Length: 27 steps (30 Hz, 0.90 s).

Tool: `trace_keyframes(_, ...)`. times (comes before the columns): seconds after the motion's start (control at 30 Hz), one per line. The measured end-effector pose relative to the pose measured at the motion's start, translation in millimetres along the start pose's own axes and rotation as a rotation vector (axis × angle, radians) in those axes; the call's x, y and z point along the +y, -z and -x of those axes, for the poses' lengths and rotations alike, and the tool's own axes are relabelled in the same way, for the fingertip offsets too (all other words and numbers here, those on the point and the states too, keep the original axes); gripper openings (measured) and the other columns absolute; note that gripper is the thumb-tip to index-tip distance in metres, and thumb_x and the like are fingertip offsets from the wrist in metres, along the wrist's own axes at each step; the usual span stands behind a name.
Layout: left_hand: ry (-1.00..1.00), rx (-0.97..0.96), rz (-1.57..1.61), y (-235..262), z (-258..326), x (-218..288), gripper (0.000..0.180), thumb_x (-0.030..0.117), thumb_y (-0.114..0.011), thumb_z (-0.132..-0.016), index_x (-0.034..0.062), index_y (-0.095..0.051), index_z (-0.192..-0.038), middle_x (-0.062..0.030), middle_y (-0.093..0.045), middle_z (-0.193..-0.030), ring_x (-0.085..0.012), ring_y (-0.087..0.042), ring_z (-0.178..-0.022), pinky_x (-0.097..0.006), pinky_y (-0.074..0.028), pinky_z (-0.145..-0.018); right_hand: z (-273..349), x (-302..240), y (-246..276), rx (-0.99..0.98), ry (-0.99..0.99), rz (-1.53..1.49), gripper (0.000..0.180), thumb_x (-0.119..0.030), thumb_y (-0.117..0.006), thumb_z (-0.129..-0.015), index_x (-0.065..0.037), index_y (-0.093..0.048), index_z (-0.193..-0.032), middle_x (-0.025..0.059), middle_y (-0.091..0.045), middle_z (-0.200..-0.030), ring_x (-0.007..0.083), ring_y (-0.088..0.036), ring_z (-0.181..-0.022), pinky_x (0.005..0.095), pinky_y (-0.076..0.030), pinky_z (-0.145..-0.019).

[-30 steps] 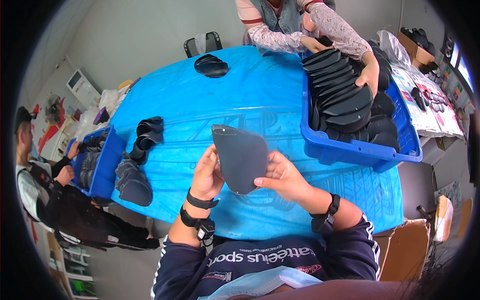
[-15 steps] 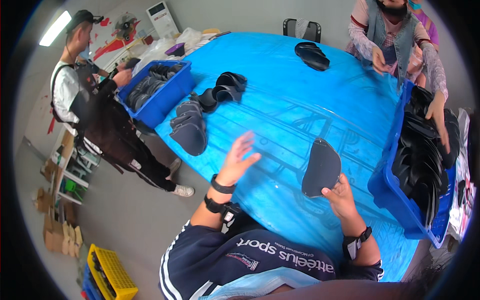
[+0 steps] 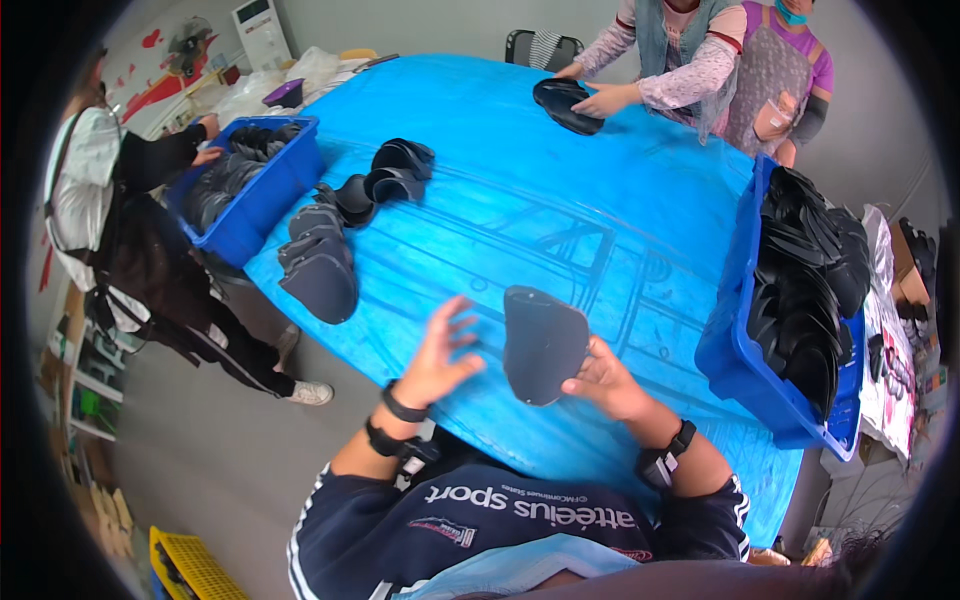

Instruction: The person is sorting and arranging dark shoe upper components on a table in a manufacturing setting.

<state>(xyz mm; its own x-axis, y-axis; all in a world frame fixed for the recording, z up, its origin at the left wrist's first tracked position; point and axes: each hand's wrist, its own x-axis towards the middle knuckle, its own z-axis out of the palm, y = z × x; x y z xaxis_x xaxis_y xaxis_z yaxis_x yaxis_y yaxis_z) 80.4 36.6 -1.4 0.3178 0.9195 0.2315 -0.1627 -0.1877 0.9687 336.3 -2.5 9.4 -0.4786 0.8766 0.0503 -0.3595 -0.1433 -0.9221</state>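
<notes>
My right hand (image 3: 611,382) pinches the lower right edge of a dark grey, curved half-oval panel (image 3: 545,345), thumb on its near face. The panel is held above the blue-covered table (image 3: 480,240) with its broad side facing me. To the left of the panel, and apart from it, my left hand (image 3: 443,352) is raised with fingers spread and nothing in it. Farther left on the table lies an overlapping row of similar dark panels (image 3: 322,275), with more curved ones (image 3: 400,170) at its far end.
A blue crate (image 3: 735,330) full of black panels stands at the right edge; another blue crate (image 3: 265,190) is at the left. Across the table a person's hands (image 3: 608,98) hold a dark stack (image 3: 566,108). Another person (image 3: 130,220) stands left. A yellow crate (image 3: 195,570) sits lower left.
My right hand has brought the panel leftward, nearer my left hand. The person across the table has moved from the right crate to the far stack and taken hold of it. The view has shifted.
</notes>
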Motion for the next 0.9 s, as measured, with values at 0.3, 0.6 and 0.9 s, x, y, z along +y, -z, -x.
trace_keyframes(0.3, -0.296, 0.354, -0.305, 12, -25, 51, 0.112, 0.025, -0.080, -0.053, 0.0001, -0.005, -0.133, -0.0145, -0.036, -0.122, -0.0231, -0.041, -0.106, -0.035, -0.033, -0.092, -19, 16, -9, -0.007, 0.227, 0.570, 0.054, -0.001, -0.056, -0.079, -0.003, -0.025, -0.123, 0.0143, -0.048, -0.107, 0.0201, -0.052, -0.096, 0.0317, -0.042, -0.084)
trace_keyframes(0.6, -0.270, 1.031, -0.987, 126, 21, 26, 0.098, 0.015, -0.069, -0.067, -0.0027, 0.001, -0.133, -0.0242, -0.012, -0.137, -0.0315, -0.015, -0.128, -0.040, -0.017, -0.102, -14, 56, 42, 0.150, 0.030, 0.374, 0.047, -0.002, -0.050, -0.082, -0.003, -0.025, -0.122, 0.0138, -0.049, -0.105, 0.0168, -0.054, -0.090, 0.0278, -0.043, -0.074)
trace_keyframes(0.9, -0.066, 1.055, -1.185, 159, -21, -26, 0.115, 0.030, -0.075, -0.059, -0.0082, 0.007, -0.130, -0.0312, 0.002, -0.135, -0.0396, 0.002, -0.128, -0.040, -0.006, -0.104, -14, 57, 45, 0.154, 0.046, 0.414, 0.042, 0.000, -0.047, -0.082, -0.001, -0.028, -0.119, 0.0136, -0.051, -0.101, 0.0167, -0.055, -0.087, 0.0262, -0.043, -0.072)
